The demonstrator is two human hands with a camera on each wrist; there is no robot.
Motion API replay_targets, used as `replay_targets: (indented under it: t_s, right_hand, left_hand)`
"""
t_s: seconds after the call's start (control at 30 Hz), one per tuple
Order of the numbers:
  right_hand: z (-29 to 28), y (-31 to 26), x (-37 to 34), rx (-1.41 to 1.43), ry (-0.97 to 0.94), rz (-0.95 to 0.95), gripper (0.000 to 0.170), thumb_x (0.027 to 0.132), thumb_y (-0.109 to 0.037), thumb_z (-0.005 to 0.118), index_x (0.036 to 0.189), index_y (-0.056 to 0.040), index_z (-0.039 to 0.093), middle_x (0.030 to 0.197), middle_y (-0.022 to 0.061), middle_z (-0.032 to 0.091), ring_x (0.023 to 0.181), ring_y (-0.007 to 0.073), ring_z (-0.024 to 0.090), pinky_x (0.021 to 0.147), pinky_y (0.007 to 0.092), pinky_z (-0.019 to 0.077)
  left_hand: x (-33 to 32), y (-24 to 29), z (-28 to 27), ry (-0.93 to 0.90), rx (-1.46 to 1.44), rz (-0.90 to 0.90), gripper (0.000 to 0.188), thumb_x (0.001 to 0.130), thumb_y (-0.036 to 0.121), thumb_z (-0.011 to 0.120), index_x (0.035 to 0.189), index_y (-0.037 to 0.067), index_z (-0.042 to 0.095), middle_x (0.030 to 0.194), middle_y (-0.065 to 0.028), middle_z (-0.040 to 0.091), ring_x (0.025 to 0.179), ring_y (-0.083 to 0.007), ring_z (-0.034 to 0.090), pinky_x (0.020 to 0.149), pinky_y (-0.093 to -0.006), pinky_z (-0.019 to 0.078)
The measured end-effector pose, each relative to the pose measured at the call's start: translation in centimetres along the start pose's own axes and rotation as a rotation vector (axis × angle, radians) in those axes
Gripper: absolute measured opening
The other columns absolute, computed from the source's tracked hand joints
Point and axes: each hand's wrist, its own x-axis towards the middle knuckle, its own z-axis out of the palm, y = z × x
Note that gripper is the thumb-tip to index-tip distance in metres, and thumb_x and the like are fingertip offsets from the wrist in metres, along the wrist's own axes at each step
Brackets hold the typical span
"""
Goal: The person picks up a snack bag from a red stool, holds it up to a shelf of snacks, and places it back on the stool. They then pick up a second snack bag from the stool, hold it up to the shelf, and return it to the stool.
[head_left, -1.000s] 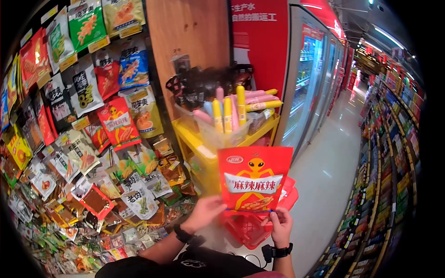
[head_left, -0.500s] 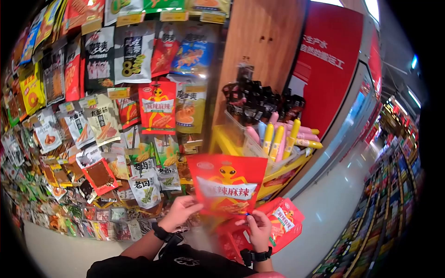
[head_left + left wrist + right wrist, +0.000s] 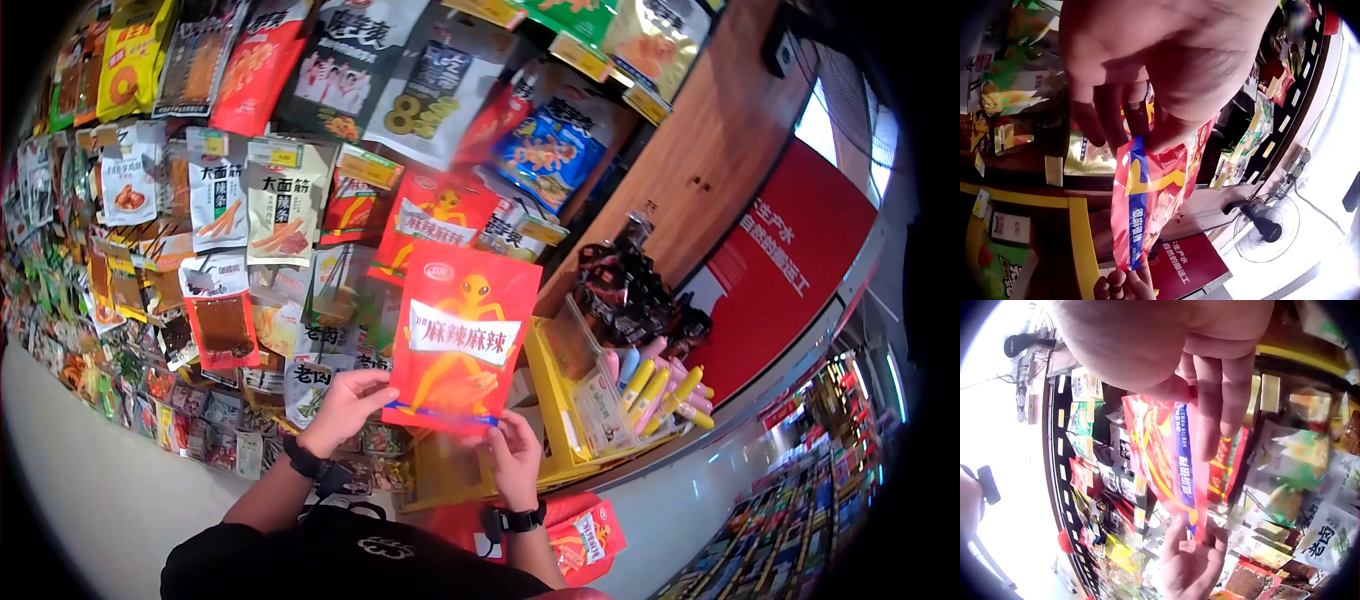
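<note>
Both hands hold up a red snack bag (image 3: 460,340) with a yellow cartoon figure and a white banner, front towards the head camera. My left hand (image 3: 350,408) pinches its lower left corner; my right hand (image 3: 516,460) pinches the lower right corner. In the left wrist view, thumb and fingers grip the edge beside a blue strip along the bag's bottom (image 3: 1138,206). The right wrist view shows the bag (image 3: 1166,450) stretched between both hands. Behind it, a matching red bag (image 3: 430,215) hangs on the rack.
Hanging snack packets (image 3: 285,205) fill the rack ahead and left. To the right stands a yellow stand (image 3: 560,400) with a clear bin of yellow and pink sticks (image 3: 650,395). Below, another red bag (image 3: 585,540) lies in a red basket (image 3: 455,520). An aisle runs off right.
The view has swung left towards the rack, and the held bag now overlaps the hanging packets. It is raised and tilted differently. Both hands are at its lower corners.
</note>
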Motion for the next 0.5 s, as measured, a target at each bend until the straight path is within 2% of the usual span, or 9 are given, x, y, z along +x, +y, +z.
replay_targets:
  t_s: [0.1, 0.23, 0.5]
  right_hand:
    - [2.5, -1.0, 2.7, 0.006, -0.004, 0.007, 0.032, 0.104, -0.002, 0.056, 0.135, 0.0031, 0.051, 0.118, 0.0125, 0.071, 0.092, 0.0210, 0.074, 0.079, 0.0295, 0.0572]
    - [4.6, -1.1, 5.8, 0.012, -0.005, 0.010, 0.032, 0.105, -0.009, 0.055, 0.135, 0.0030, 0.053, 0.114, 0.0140, 0.071, 0.093, 0.0232, 0.074, 0.081, 0.0322, 0.0572]
    - [5.7, 0.2, 10.2, 0.023, 0.081, -0.051, 0.032, 0.106, -0.003, 0.052, 0.137, 0.0026, 0.052, 0.119, 0.0125, 0.072, 0.093, 0.0229, 0.075, 0.083, 0.0330, 0.0598]
  left_hand:
    - [1.7, 0.5, -1.7, 0.038, -0.029, 0.038, 0.025, 0.096, 0.005, 0.071, 0.120, -0.003, 0.070, 0.112, -0.0057, 0.074, 0.101, -0.0103, 0.068, 0.091, -0.0267, 0.0542]
    - [4.7, 1.6, -3.4, 0.037, -0.033, 0.085, 0.027, 0.096, 0.004, 0.071, 0.121, -0.005, 0.069, 0.113, -0.0073, 0.074, 0.102, -0.0113, 0.068, 0.092, -0.0270, 0.0538]
    - [9.7, 2.3, -4.9, -0.006, -0.049, 0.096, 0.027, 0.096, 0.004, 0.071, 0.122, -0.006, 0.068, 0.115, -0.0078, 0.074, 0.104, -0.0115, 0.067, 0.093, -0.0269, 0.0530]
